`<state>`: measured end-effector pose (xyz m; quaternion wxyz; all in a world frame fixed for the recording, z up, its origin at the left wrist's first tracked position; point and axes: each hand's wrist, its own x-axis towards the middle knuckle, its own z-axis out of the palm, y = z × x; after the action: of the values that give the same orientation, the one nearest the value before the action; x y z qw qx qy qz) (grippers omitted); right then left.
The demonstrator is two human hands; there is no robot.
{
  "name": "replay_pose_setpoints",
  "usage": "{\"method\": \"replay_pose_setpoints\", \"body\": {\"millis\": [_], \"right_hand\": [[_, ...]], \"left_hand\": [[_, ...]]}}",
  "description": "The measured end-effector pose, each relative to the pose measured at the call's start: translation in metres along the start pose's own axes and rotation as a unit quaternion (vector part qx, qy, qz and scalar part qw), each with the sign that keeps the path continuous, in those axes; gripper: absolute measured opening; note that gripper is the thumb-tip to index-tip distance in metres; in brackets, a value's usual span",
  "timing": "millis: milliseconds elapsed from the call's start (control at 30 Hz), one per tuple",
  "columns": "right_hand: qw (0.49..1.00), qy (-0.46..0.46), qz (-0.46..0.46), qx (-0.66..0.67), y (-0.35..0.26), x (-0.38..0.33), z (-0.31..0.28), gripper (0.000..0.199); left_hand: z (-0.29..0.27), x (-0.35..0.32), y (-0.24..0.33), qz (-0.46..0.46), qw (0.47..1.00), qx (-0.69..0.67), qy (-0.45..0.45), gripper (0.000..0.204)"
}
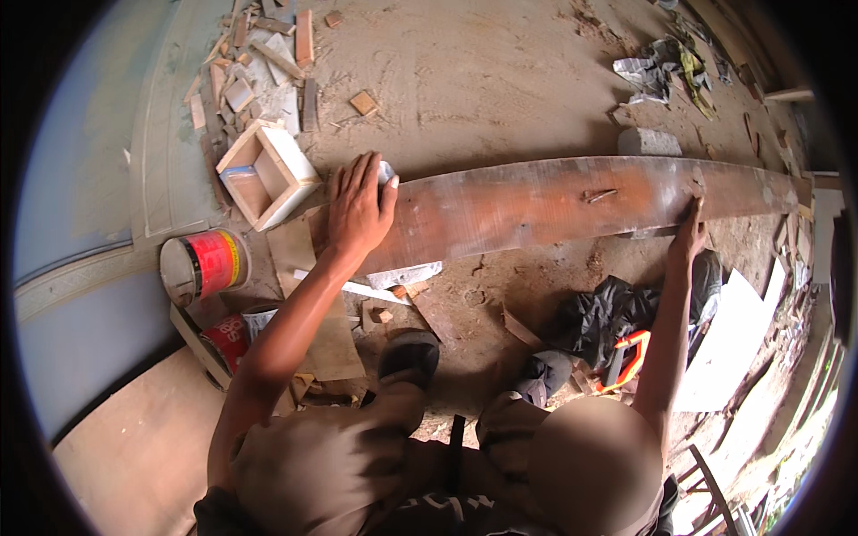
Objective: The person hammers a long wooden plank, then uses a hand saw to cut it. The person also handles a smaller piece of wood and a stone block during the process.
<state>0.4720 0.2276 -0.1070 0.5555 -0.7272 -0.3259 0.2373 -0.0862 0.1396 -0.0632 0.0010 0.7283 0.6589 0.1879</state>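
Note:
A long reddish-brown wooden plank (pixel 527 207) lies across in front of me, raised off the ground, with pale scuffs on its face. My left hand (pixel 362 207) rests on its left end, fingers together and curled over a small whitish-grey piece (pixel 385 172). Most of that piece is hidden under the palm, so its kind does not show. My right hand (pixel 691 234) grips the plank's near edge toward the right, thumb on top and fingers out of sight below. A small twig-like bit (pixel 600 195) sits on the plank.
A grey block (pixel 650 142) stands behind the plank. At left are an open wooden box (pixel 268 174), a red-labelled bucket (pixel 207 263) and wood offcuts (pixel 239 94). An orange-handled saw (pixel 624 362) and black plastic bag (pixel 608 313) lie near my right leg. White sheets (pixel 728 344) are beyond.

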Motion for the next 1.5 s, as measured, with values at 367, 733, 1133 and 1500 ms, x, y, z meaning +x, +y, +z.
{"method": "replay_pose_setpoints", "body": {"millis": [367,733,1133,1500], "right_hand": [[0.927,0.008,-0.301,-0.223,-0.082,-0.062,0.036,0.085],[0.653,-0.507,-0.477,-0.3,-0.122,-0.166,0.12,0.121],[0.62,-0.486,-0.519,-0.333,-0.131,-0.157,0.12,0.104],[0.766,-0.31,-0.383,-0.413,-0.063,0.071,0.063,0.067]], "left_hand": [[-0.003,-0.002,-0.006,-0.013,1.0,-0.018,-0.02,0.048],[-0.003,0.002,-0.001,-0.002,0.998,-0.021,-0.059,0.064],[-0.007,0.001,-0.007,0.007,0.997,-0.012,-0.078,0.077],[0.002,0.023,0.002,-0.09,0.991,-0.027,-0.1,0.054]]}}
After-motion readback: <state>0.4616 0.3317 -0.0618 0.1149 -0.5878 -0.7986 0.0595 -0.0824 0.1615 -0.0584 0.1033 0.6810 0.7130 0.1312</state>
